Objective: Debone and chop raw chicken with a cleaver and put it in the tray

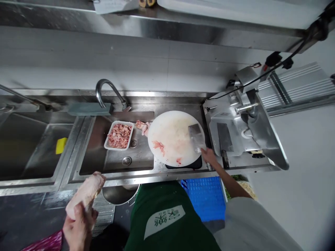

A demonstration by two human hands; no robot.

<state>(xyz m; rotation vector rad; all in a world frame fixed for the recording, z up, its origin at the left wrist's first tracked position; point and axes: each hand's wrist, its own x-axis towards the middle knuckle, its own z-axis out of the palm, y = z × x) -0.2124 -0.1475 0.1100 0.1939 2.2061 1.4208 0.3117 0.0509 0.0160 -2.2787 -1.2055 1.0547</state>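
My left hand (78,223) is closed around a raw, pale-skinned chicken leg (86,195), held out in front of the sink's edge at the lower left. In my right hand (208,157) is the handle of a cleaver (196,136). Its broad, slightly blurred blade lies over the right side of a round white chopping board (172,125). Red meat juice and scraps stain the board's front and left. Beside its left edge rests a bony piece of raw meat (143,127). A white basket (106,143) of chopped raw meat (119,135) stands in the sink.
The steel sink (141,153) has a curved faucet (107,83) behind it. A yellow sponge (61,145) sits in the left basin. A metal slicing machine (251,115) occupies the right end. Below the counter are a blue crate (206,195) and a metal pot (120,195).
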